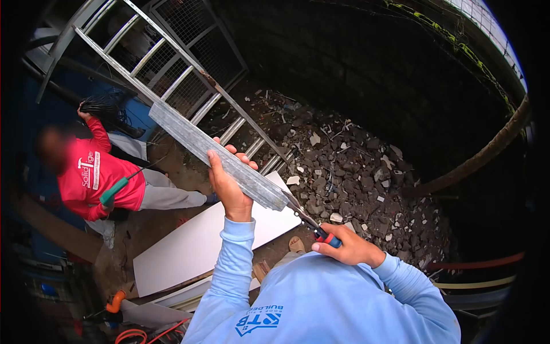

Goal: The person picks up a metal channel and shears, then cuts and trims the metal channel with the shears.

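Note:
A long grey metal strip (212,153) slants from upper left down to the middle of the view. My left hand (232,183) is wrapped round it near its lower end, thumb on top and fingertips showing at the far edge. In my right hand (344,243) are snips (329,238) with red and blue handles, the fingers closed round them. Their metal jaws (295,205) meet the strip's lower end; whether they bite into it is too small to tell.
An aluminium ladder (163,89) leans beyond the strip. A co-worker in a red shirt (100,172) stands at the left, holding dark cables (109,109) and a green-handled tool (114,192). A white board (189,249) lies below. Rubble (366,183) covers ground at the right.

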A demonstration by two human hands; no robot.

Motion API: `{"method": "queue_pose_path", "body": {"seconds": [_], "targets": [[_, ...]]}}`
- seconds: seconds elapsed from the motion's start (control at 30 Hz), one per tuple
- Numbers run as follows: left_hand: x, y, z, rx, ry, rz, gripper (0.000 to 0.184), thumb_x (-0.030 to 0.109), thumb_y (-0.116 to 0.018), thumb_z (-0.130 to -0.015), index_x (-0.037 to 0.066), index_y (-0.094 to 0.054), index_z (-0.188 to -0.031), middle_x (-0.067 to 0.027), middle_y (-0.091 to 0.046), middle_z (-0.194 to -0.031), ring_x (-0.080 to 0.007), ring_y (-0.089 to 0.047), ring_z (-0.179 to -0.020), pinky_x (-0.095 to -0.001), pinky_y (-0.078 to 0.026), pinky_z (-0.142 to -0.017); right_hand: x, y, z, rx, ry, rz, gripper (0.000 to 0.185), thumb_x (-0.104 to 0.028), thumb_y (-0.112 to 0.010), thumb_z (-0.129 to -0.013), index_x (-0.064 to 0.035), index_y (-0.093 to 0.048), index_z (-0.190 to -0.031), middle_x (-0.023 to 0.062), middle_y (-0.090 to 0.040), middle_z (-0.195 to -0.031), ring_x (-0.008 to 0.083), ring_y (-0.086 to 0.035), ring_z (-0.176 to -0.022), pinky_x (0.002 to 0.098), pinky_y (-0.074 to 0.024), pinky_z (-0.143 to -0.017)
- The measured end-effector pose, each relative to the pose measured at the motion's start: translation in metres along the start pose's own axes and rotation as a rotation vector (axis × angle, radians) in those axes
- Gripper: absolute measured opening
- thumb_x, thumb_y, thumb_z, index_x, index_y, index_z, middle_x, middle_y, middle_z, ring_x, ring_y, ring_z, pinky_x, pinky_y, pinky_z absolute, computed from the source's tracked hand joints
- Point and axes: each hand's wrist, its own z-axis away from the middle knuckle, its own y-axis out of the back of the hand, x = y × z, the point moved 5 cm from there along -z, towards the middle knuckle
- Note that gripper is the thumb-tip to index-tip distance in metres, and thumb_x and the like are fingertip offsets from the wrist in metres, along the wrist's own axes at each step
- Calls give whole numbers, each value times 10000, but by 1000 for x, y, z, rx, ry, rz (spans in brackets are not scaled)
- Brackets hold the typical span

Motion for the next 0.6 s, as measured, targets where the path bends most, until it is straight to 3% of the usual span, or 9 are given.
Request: {"method": "queue_pose_path", "body": {"seconds": [0.17, 0.37, 0.6], "targets": [[-5, -3, 0, -26, -9, 14, 530, 502, -514, -1155, 142, -456, -1540, -31, -580, -1110, -168, -606, -879, -385, -586, -717, 35, -12, -3, 67, -82, 17, 454, -472, -734, -1017, -21, -714, -1063, 139, -734, -895, 284, -737, -880, 414, -565, -859], [-4, -10, -2, -38, -28, 60, 538, 511, -519, -1151, 152, -450, -1545, -21, -578, -1123, -168, -608, -887, -383, -587, -718, 20, -4, -5, 107, 103, 10, 489, -503, -758, -996, -27, -713, -1098, 142, -736, -965, 293, -731, -920, 414, -561, -876], [-1, -4, 0, 22, -51, 50, 593, 525, -496, -1154, 137, -424, -1596, -40, -571, -1128, -177, -624, -867, -384, -622, -681, 14, 6, -2, 28, 35, 43, 523, -528, -725, -1011, -23, -711, -1146, 151, -741, -1027, 312, -732, -975, 435, -558, -917]]}}
